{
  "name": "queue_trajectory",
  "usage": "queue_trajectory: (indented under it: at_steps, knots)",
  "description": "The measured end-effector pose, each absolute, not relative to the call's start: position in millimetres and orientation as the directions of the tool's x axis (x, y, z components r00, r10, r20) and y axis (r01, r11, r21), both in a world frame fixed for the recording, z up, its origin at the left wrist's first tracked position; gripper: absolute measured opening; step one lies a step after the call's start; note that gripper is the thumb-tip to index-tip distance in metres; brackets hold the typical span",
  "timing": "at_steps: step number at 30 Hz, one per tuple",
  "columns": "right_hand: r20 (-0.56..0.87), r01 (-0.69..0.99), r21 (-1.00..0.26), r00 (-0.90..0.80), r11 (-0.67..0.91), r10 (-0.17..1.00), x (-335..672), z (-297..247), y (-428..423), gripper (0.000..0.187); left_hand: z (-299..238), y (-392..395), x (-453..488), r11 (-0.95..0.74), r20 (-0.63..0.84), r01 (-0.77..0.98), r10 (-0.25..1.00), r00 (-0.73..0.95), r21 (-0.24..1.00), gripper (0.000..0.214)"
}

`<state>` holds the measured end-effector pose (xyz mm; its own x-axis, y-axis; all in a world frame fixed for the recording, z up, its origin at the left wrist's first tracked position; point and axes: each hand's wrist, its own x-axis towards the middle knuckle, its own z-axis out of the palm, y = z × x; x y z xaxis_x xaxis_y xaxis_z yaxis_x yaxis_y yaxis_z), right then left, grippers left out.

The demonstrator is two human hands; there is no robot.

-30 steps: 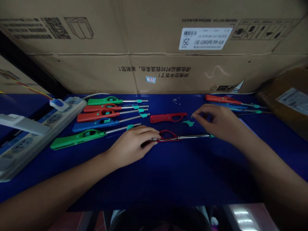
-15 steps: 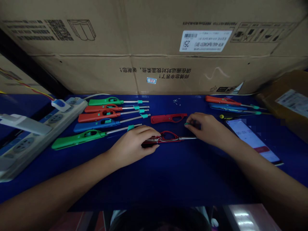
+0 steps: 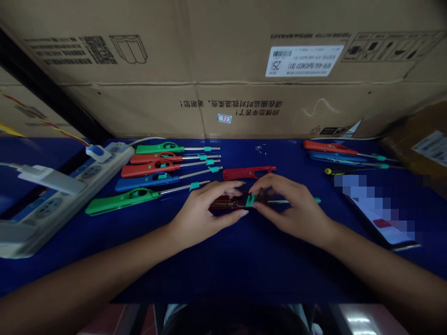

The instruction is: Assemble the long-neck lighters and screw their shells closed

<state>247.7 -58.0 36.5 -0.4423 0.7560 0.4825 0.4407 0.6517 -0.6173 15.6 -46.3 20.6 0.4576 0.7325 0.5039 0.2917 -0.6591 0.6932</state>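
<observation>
Trigger [image 3: 250, 201] had come to the lighter [image 3: 221, 204] on the table [image 3: 226, 265], pinched in your right hand [image 3: 296, 204], shifting work there; your left hand [image 3: 197, 204] half-curled around the lighter, its grip unclear.

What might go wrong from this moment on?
The small green piece in the right hand might slip free. The red casing by the left hand lies open, so what sits inside might shift. The loose red shell lies just beyond the hands and might get bumped.
</observation>
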Motion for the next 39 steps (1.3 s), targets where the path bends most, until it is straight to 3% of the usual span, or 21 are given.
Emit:
queue_trajectory:
  at_steps: [8, 12, 15, 18, 22, 30, 34, 37, 39]
  knots:
    - [0.513, 0.387, -0.570, -0.522, 0.725, 0.682, 242, 32, -59, 0.023, 25, -57, 25, -0.501, 0.403, 0.162, 0.817, 0.412, 0.850, 0.029]
    - [0.511, 0.391, -0.590, -0.497, 0.707, 0.701, 240, 34, -61, 0.022, 24, -56, 25, -0.468, 0.392, 0.103, 0.826, 0.406, 0.878, 0.034]
    - [0.447, 0.333, -0.746, -0.392, 0.577, 0.804, 238, 34, -62, 0.015, 23, -53, 23, -0.497, 0.425, 0.110, 0.820, 0.383, 0.861, 0.038]
    - [0.259, 0.135, -0.939, -0.330, 0.317, 0.908, 236, 34, -60, 0.010, 22, -50, 21, -0.584, 0.492, 0.187, 0.785, 0.376, 0.790, 0.038]
    - [0.107, -0.002, -0.994, -0.326, 0.112, 0.939, 237, 35, -55, 0.020, 22, -47, 20, -0.664, 0.564, 0.206, 0.730, 0.386, 0.719, 0.027]
    - [-0.029, 0.005, -1.000, -0.303, -0.029, 0.953, 229, 40, -56, 0.033, 24, -46, 18, -0.775, 0.658, 0.221, 0.623, 0.423, 0.592, 0.009]
    - [-0.092, 0.052, -0.995, -0.278, -0.081, 0.956, 223, 43, -56, 0.039, 25, -45, 17, -0.820, 0.700, 0.225, 0.568, 0.434, 0.526, 0.015]
    - [-0.088, 0.154, -0.987, -0.297, -0.043, 0.951, 220, 48, -55, 0.033, 25, -44, 17, -0.819, 0.709, 0.266, 0.573, 0.410, 0.508, 0.008]
    - [-0.029, 0.283, -0.957, -0.324, 0.067, 0.946, 221, 55, -54, 0.027, 25, -42, 16, -0.781, 0.678, 0.298, 0.624, 0.388, 0.548, 0.003]
